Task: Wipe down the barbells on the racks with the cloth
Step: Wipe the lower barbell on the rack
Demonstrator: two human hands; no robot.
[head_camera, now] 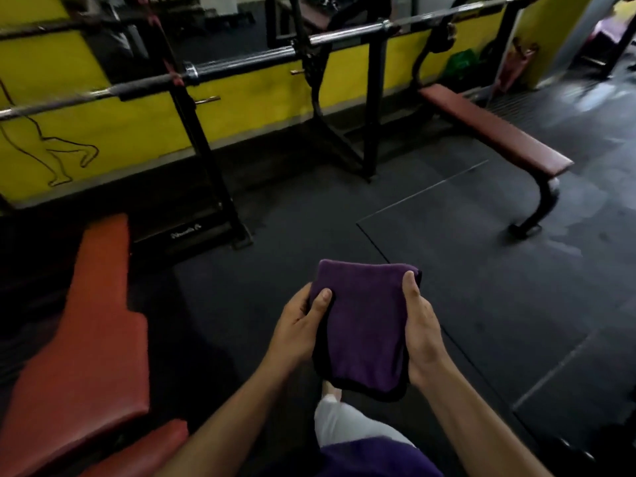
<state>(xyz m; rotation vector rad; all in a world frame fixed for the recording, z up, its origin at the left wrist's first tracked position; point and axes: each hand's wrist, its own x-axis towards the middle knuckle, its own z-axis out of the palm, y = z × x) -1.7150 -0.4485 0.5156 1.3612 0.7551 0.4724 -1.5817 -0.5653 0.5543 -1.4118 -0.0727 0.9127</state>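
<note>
A folded purple cloth [363,321] with a black edge is held in front of me above the floor. My left hand [299,328] grips its left side with the thumb on top. My right hand [421,328] grips its right side. Beyond the cloth, a steel barbell [241,65] lies on a black rack [203,142] at the upper left. A second barbell [430,17] rests on another rack [375,108] at the upper right. Both bars are well out of arm's reach of my hands.
An orange padded bench [86,339] fills the lower left. A dark red flat bench [495,129] stands at the right, under the second barbell. Black rubber mats [481,270] cover the floor. A yellow wall [120,132] runs behind the racks.
</note>
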